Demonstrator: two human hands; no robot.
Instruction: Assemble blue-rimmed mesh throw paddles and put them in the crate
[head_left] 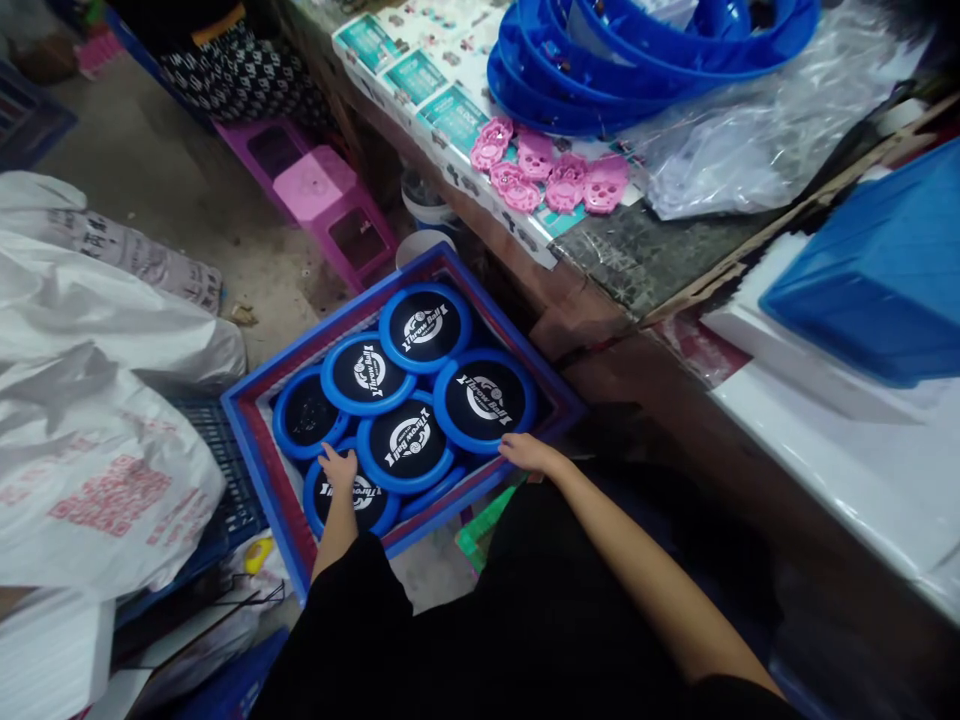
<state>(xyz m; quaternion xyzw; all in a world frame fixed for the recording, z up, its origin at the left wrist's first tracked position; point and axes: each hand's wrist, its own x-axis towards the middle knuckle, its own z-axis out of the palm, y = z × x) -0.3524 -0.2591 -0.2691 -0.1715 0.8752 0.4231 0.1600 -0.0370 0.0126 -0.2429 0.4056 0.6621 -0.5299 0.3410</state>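
"Where are the Throw Ball discs [406,443]?"

"Inside the blue crate [255,465], 5 with printed faces showing. The left hand is spread, fingers apart, over the lower-left disc [367,512]. The right hand [529,455] meets the right-hand disc [484,400] at its edge; I can't tell if it grips."

"What could go wrong?"

"The discs overlap, so pushing 1 edge might make a neighbour slide or pinch a fingertip."
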